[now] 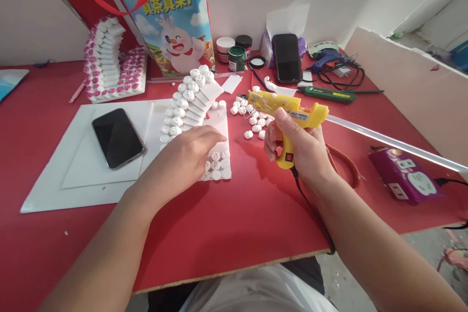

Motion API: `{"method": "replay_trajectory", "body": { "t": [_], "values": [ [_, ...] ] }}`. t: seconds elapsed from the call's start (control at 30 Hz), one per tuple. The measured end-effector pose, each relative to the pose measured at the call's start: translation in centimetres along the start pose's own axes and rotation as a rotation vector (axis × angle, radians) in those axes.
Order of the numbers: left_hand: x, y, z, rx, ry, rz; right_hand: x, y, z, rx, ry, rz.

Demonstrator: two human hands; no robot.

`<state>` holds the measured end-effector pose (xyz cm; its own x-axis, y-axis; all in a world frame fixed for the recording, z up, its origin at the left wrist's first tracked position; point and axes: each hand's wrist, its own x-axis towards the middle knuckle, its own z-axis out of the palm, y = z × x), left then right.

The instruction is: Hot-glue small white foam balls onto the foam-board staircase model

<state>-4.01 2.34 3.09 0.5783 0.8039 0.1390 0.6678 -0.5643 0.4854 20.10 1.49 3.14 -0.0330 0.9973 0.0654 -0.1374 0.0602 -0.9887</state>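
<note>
My right hand (305,144) grips a yellow hot glue gun (288,153) by its handle, nozzle toward the left. A long clear glue stick (395,139) sticks out of its back. My left hand (186,151) is bent down over a white base board (221,129), beside a curved stepped piece (195,112) edged with small white rosettes. Its fingertips are mostly hidden, so what they hold, if anything, does not show. Several rosettes (216,165) cover the board's near right corner. Loose white rosettes (261,122) lie on the red table below the nozzle.
A phone (119,136) rests on white boards (47,185) at left. Behind stand a pink-edged stepped model (109,63), a gift bag (179,19), paint jars (237,58) and another phone (287,58). A green utility knife (329,94) and purple power socket (405,175) lie right.
</note>
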Motion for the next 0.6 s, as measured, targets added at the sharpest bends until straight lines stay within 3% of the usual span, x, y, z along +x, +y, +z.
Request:
{"method": "replay_trajectory", "body": {
  "t": [0.1, 0.23, 0.6],
  "values": [
    [0.2, 0.05, 0.5, -0.08, -0.067, 0.078, 0.0, 0.05, 0.01, 0.001, -0.004, 0.001],
    [0.38, 0.03, 0.84, -0.086, -0.138, 0.083, 0.01, 0.12, 0.09, 0.026, 0.015, 0.01],
    [0.62, -0.12, 0.87, -0.078, -0.142, 0.095, 0.02, 0.08, 0.0, 0.061, 0.0, 0.015]
  ]
}}
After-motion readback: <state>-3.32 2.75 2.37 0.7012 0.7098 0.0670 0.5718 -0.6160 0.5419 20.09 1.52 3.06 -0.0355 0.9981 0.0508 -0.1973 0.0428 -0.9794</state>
